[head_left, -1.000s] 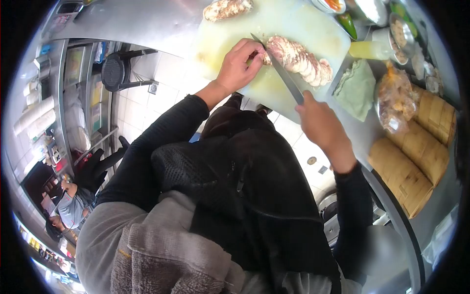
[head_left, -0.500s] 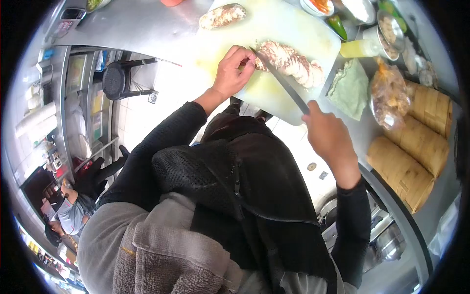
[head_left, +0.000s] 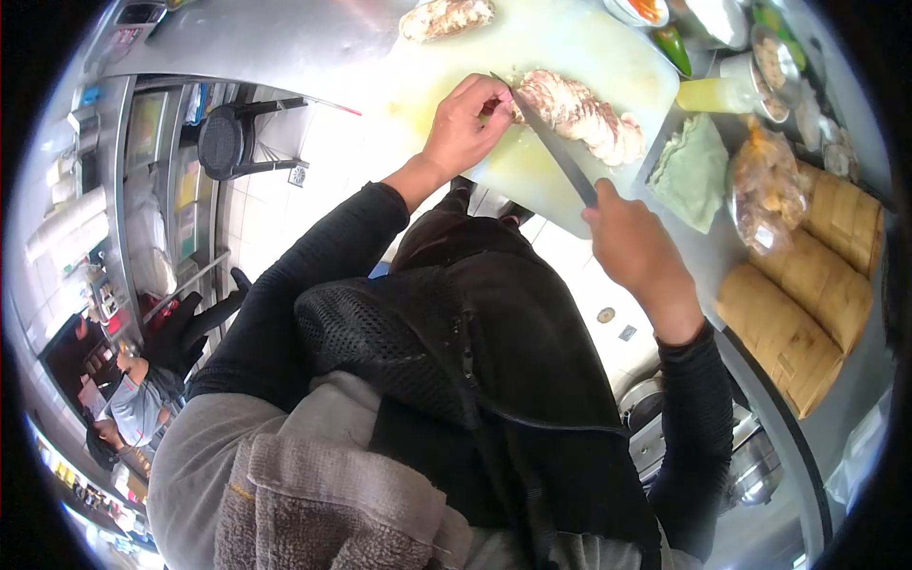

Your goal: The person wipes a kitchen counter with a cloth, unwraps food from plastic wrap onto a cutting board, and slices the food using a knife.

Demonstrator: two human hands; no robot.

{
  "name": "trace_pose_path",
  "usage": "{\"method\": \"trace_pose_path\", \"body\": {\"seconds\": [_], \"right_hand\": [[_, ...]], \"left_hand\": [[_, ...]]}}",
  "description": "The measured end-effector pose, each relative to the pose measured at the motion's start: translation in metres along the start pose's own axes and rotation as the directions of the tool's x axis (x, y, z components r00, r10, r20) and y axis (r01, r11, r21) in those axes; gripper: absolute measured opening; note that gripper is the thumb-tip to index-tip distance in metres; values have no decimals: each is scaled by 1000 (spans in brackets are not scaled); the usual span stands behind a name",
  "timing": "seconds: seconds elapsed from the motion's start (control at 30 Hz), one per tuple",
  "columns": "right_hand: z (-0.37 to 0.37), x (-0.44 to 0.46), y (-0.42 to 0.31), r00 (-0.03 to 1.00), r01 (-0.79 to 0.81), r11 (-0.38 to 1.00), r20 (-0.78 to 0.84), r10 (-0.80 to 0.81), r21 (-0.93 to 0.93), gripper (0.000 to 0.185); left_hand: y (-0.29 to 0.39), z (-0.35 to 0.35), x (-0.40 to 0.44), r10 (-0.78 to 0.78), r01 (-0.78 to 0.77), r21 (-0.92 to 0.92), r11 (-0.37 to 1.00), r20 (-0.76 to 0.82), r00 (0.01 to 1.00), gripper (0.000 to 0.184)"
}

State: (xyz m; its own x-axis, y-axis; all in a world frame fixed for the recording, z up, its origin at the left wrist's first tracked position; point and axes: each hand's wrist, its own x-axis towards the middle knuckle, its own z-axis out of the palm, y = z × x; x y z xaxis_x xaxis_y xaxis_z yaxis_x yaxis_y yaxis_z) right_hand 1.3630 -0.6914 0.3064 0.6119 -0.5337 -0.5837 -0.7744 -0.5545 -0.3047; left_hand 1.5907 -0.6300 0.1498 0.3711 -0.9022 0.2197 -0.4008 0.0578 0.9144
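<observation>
A long knife (head_left: 556, 147) is held by its handle in my right hand (head_left: 638, 249), its blade slanting up and left across the pale cutting board (head_left: 442, 78). Against the blade's upper part, the curled fingers of my left hand (head_left: 465, 123) grip the end of the meat, mostly hidden by the fingers. Right of the blade lies a row of sliced meat (head_left: 581, 112), the slices leaning on one another. A second, unsliced-looking meat roll (head_left: 446, 18) rests at the board's upper left.
Right of the board are a green cloth (head_left: 689, 173), a bottle of yellow liquid (head_left: 714, 95), a plastic bag of food (head_left: 768, 185), brown wrapped bundles (head_left: 781, 337) and bowls. A black stool (head_left: 226, 141) stands left; another person (head_left: 138, 408) is at lower left.
The view shifts down and left, then back. My right hand sits slightly farther right than a second ago. Both hands keep their hold, with the knife still at the meat.
</observation>
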Motion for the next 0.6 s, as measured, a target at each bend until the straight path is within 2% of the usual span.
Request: {"method": "trace_pose_path", "body": {"seconds": [0.17, 0.23, 0.37, 0.43, 0.47, 0.6], "right_hand": [[49, 38, 10, 999, -43, 995, -8, 44, 92, 21], [91, 67, 9, 980, 56, 984, -196, -23, 169, 24], [68, 64, 9, 979, 23, 979, -201, 19, 204, 24], [46, 37, 19, 986, 1, 987, -162, 25, 161, 24], [29, 18, 16, 990, -32, 996, -133, 43, 83, 24], [-11, -33, 5, 997, -58, 991, -55, 52, -122, 21]], "left_hand": [[-1, 2, -1, -49, 49, -25, 998, 1, 999, 10], [2, -1, 0, -14, 14, 16, 1000, 8, 1000, 9], [1, 1, -2, 67, -66, 57, 996, -23, 997, 8], [0, -1, -5, 6, -6, 5, 1000, -25, 1000, 8], [1, 0, -5, -17, 16, -34, 999, -37, 999, 8], [3, 0, -4, -2, 1, -24, 1000, -42, 999, 8]]}}
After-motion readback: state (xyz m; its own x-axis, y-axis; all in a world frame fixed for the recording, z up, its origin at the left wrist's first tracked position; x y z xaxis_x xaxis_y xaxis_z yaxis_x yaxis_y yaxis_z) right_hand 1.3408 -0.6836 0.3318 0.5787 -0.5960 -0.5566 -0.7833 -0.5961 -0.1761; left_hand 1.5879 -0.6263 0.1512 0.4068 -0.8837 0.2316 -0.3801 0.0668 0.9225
